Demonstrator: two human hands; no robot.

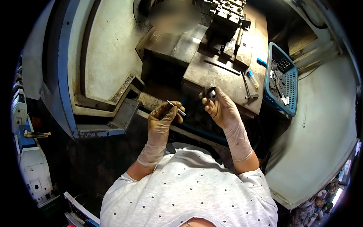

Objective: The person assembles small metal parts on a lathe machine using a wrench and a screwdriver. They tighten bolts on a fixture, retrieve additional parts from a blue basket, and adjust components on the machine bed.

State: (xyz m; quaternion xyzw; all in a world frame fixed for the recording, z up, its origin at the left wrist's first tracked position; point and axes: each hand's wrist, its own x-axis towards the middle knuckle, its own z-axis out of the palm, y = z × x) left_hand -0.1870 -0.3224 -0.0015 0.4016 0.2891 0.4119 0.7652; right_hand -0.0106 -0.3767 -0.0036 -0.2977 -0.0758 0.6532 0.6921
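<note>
Both of my hands wear thin whitish gloves, stained brown at the fingers. My left hand (165, 118) pinches a short, slim metal rod (182, 112) between thumb and fingertips, tilted down to the right. Level with it, a little to the right, my right hand (224, 110) is raised with its fingers closed around a dark round metal part (210, 92) with a hole in it. The rod and the round part are apart. In front of my right hand lies the worn metal machine table (200, 72).
A T-shaped wrench (246, 85) and a small blue-and-yellow tube (252, 78) lie on the table's right side. Beside them stands a blue plastic basket (292, 89) holding metal pieces. A tool block (229, 15) rises at the back. A blue-edged machine door (64, 68) stands left.
</note>
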